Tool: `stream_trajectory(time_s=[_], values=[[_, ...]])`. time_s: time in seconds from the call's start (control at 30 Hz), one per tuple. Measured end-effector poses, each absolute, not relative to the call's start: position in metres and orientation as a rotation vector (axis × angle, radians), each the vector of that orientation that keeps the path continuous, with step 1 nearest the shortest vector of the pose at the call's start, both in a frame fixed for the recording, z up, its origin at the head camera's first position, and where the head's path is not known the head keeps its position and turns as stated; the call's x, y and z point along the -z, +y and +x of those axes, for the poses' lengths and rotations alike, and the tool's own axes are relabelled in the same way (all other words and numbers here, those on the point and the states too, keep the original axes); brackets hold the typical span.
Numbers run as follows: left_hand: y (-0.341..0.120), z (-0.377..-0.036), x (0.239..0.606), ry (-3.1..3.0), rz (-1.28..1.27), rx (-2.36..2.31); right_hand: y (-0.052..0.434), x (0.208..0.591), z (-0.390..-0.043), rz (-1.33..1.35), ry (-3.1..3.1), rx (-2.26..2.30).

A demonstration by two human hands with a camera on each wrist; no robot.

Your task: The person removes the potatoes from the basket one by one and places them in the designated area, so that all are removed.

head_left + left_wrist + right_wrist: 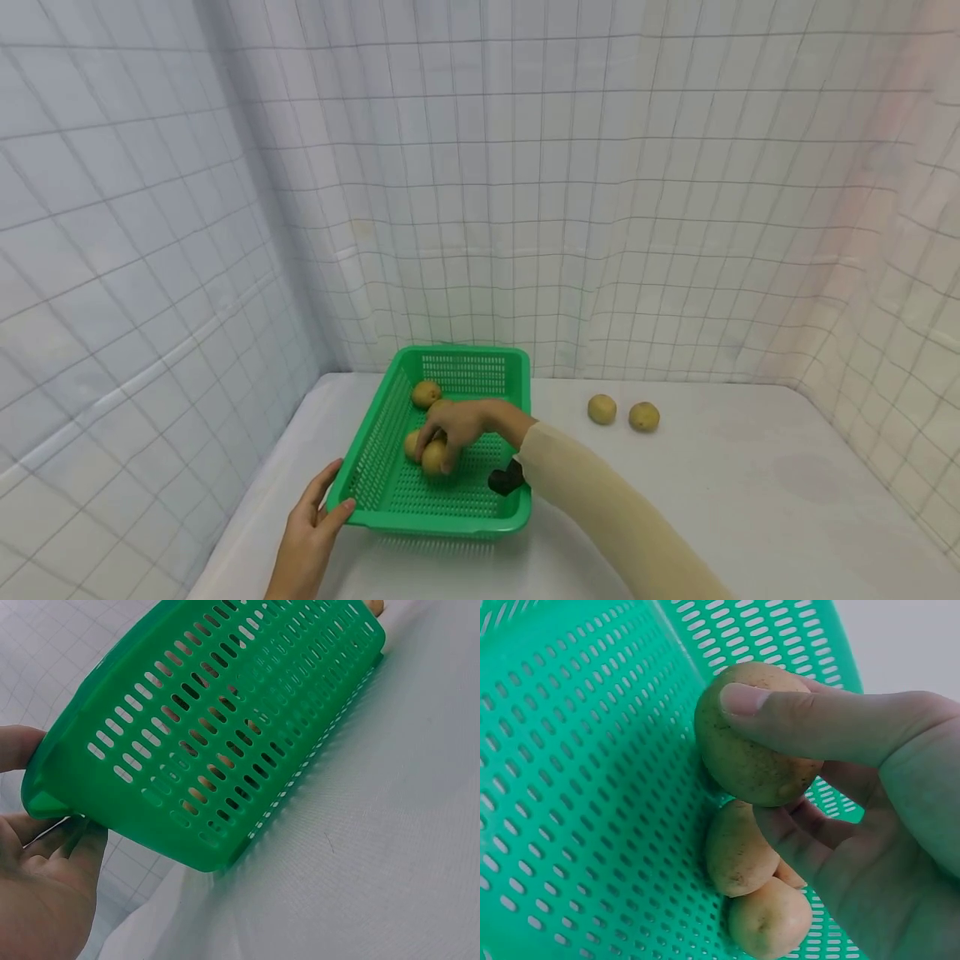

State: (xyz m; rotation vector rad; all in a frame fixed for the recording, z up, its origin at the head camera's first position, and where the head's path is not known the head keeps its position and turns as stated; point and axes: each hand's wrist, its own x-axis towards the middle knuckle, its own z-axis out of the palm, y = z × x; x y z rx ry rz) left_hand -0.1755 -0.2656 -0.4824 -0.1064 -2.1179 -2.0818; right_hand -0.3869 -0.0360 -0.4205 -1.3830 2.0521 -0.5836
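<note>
"Head view: where is the right hand point(467, 423), and what has it got?"

"It is down inside the green basket point(420, 522), gripping a potato point(433, 460). The right wrist view shows the thumb laid across one side of it and the fingers curled round the other."

"Does that potato touch the bottom of the basket?"

"Hard to say; the hand covers too much of it for me to tell."

"Any more potatoes in there?"

"Yes. One potato by the far left point(426, 394) sits against the basket's side, another under the wrist point(438, 407) is partly hidden, and a third potato beside the gripped one point(412, 445) shows just to its left."

"And the left hand point(306, 529)?"

"Gripping the basket's near left corner, thumb on top of the rim. In the left wrist view its other fingers are tucked beneath the rim, outside the slotted wall."

"What is on the white table point(750, 483)?"

"The basket stands on the left part. To its right, well apart from it, lie two loose potatoes point(602, 409), near each other but not touching. Behind them hangs a white cloth with a grid of dark lines point(562, 217)."
</note>
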Motion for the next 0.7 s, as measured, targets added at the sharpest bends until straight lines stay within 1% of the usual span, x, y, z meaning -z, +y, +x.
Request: stream_trajectory(time_s=[0.33, 0.7], values=[[-0.265, -0.178, 0.484, -2.122, -0.106, 2.051, -0.030, 0.409, -0.382, -1.355, 2.107, 0.659], [-0.264, -0.180, 0.483, -2.128, -0.103, 2.044, -0.013, 0.402, -0.382, -1.353, 2.120, 0.805]])
